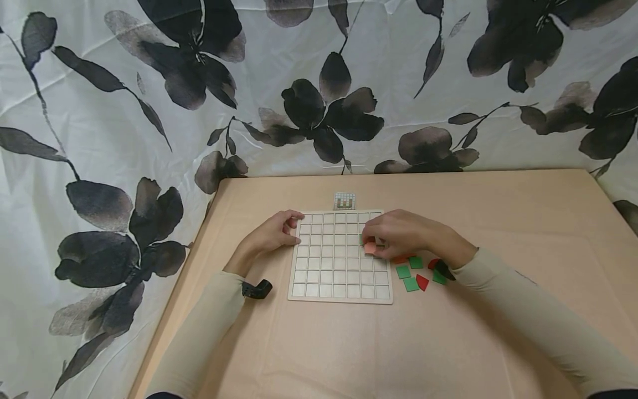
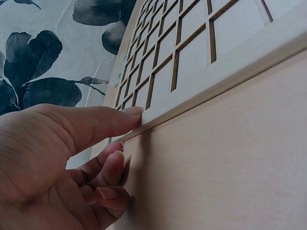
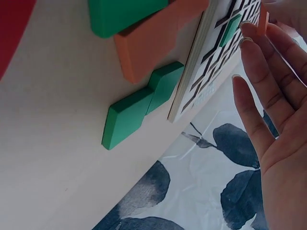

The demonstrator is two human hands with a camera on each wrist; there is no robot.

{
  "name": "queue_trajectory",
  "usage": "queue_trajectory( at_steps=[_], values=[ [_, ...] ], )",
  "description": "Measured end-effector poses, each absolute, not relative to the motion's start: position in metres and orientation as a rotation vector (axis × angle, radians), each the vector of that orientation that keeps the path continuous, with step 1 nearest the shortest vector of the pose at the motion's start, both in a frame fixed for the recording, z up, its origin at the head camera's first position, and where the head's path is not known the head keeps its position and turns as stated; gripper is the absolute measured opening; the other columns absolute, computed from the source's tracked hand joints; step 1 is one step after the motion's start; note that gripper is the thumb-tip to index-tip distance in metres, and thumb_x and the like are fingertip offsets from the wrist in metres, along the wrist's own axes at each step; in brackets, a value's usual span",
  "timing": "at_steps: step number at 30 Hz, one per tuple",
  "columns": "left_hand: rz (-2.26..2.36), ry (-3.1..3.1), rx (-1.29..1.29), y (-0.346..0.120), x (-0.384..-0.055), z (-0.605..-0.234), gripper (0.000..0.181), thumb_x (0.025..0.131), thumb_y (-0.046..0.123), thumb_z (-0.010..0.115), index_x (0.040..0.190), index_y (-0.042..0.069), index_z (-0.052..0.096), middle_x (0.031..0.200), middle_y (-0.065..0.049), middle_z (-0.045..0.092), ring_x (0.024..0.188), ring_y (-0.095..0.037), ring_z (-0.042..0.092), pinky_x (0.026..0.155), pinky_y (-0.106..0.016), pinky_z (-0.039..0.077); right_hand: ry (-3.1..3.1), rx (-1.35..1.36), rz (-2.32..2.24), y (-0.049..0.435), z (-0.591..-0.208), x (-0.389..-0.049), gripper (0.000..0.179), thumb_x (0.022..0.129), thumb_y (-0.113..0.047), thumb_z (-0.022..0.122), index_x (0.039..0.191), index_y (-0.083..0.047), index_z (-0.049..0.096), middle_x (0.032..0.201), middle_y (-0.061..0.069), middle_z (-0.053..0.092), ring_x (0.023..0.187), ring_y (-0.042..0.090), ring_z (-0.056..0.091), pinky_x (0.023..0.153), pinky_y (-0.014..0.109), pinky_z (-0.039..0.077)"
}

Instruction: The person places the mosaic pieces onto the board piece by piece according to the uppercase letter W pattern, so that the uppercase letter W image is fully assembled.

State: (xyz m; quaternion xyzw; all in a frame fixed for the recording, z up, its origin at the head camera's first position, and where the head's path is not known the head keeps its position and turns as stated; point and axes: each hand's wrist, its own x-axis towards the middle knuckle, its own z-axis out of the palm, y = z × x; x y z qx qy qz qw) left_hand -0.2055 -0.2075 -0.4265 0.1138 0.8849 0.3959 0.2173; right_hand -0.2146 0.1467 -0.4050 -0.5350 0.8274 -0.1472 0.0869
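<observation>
A white board with a square grid lies on the table. My left hand holds its left edge near the far corner, thumb on the rim and the other fingers curled beside it in the left wrist view. Over the board's right side, my right hand pinches an orange square tile between thumb and fingertips. In the right wrist view, the remaining fingers extend past that tile, and a green tile sits on the grid close by. The right hand hides part of the grid in the head view.
Right of the board lie several loose green tiles, red tiles and orange tiles. A small card with a printed grid lies beyond the far edge. A floral curtain hangs behind the wooden table.
</observation>
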Motion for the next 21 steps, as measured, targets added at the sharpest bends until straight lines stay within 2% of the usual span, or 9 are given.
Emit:
queue_trajectory(
  at_steps=[6, 21],
  values=[
    [1.105, 2.452, 0.308, -0.2058, -0.2065, -0.4263, 0.060, 0.087, 0.000, 0.077, 0.141, 0.003, 0.053, 0.106, -0.011, 0.047, 0.088, -0.022, 0.045, 0.076, -0.031, 0.040, 2.452, -1.702, -0.399, 0.1454, -0.4076, -0.2175, 0.018, 0.087, -0.025, 0.076, 0.103, -0.020, 0.071, 0.091, -0.010, 0.064, 0.075, 0.005, 0.052, 0.069, 0.025, 0.047],
    [1.109, 2.462, 0.291, -0.2020, -0.2073, -0.4260, 0.061, 0.087, 0.000, 0.077, 0.142, 0.003, 0.052, 0.107, -0.011, 0.048, 0.089, -0.022, 0.046, 0.076, -0.032, 0.041, 2.437, -1.764, -0.360, 0.1452, -0.4143, -0.2240, 0.015, 0.088, -0.025, 0.077, 0.101, -0.020, 0.072, 0.092, -0.006, 0.059, 0.073, 0.008, 0.051, 0.067, 0.024, 0.048]
  ],
)
